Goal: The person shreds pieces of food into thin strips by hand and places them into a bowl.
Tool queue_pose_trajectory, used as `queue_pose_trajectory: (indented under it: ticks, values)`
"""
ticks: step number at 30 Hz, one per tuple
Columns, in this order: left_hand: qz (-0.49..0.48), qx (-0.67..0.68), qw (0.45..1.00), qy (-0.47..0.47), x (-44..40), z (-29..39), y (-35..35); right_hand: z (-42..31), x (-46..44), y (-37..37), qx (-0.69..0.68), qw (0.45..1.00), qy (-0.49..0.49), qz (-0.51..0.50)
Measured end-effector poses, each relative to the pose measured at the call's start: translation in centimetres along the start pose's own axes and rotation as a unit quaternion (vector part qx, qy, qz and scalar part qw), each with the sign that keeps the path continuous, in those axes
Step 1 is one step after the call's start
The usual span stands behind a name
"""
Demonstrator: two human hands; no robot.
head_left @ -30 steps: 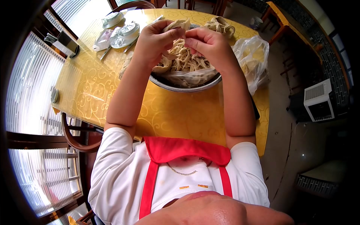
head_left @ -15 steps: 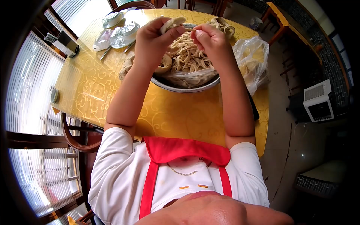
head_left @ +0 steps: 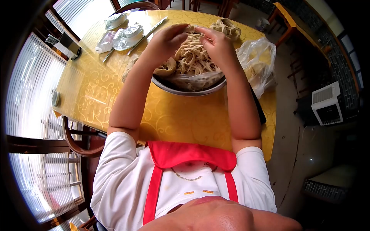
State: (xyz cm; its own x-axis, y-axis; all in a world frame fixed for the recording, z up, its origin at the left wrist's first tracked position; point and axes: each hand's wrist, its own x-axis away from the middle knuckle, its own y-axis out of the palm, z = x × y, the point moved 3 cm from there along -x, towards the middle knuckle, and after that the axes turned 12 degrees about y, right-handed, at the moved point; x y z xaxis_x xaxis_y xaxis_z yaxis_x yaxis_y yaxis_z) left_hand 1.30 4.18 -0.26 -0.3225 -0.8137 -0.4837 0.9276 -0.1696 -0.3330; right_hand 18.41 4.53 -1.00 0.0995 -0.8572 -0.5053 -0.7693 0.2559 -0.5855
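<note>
A metal bowl (head_left: 189,92) full of soft beige strips (head_left: 195,57) stands on the table, with clear plastic film (head_left: 196,80) inside its near rim. Over its far side, my left hand (head_left: 167,42) is bent inward, thumb and fingers closing on a pale piece of the same beige food. My right hand (head_left: 217,44) pinches toward that piece from the other side, fingertips close to the left ones. Fingers hide most of the piece. A thick beige roll (head_left: 166,67) lies at the bowl's left side, below my left hand.
A clear plastic bag (head_left: 257,63) with beige contents sits right of the bowl; a beige bundle (head_left: 226,29) lies behind it. Wrapped tableware (head_left: 129,36), a long utensil (head_left: 148,35) and a black holder (head_left: 69,45) are at left. A dark flat object (head_left: 259,106) lies beneath my right forearm.
Both hands have lowered slightly and come together over the bowl's far side. My left hand has turned, and the piece it held up is now mostly hidden between the fingers.
</note>
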Motion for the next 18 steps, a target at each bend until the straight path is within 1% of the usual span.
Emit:
queue_pose_trajectory:
  ticks: [1, 4, 7, 10, 13, 16, 18]
  values:
    - [0.023, 0.048, 0.999, -0.004, 0.1, 0.1, -0.3, -0.2, -0.1, -0.4, 0.005, 1.0, -0.001, 0.021]
    - [0.034, 0.126, 0.991, 0.011, 0.2, 0.8, -0.5, -0.7, 0.0, -0.7, -0.133, 0.979, 0.148, -0.036]
    - [0.073, 0.144, 0.986, 0.033, 0.4, 1.6, 0.0, -1.8, 0.4, -1.0, -0.233, 0.959, 0.135, -0.087]
    - [0.044, 0.107, 0.991, 0.066, 0.6, 2.5, 0.0, -2.1, 0.5, -0.8, -0.341, 0.933, 0.088, -0.07]
    - [0.048, 0.201, 0.976, 0.074, 0.7, 2.9, 0.5, -2.9, 0.8, -1.3, -0.4, 0.911, 0.091, -0.037]
    - [0.046, 0.136, 0.987, 0.077, 0.8, 3.1, 0.4, -3.0, 0.9, -1.7, -0.363, 0.92, 0.132, -0.065]
    - [0.06, 0.073, 0.989, 0.111, 0.9, 3.3, 0.6, -2.9, 0.9, -1.4, -0.373, 0.916, 0.13, -0.067]
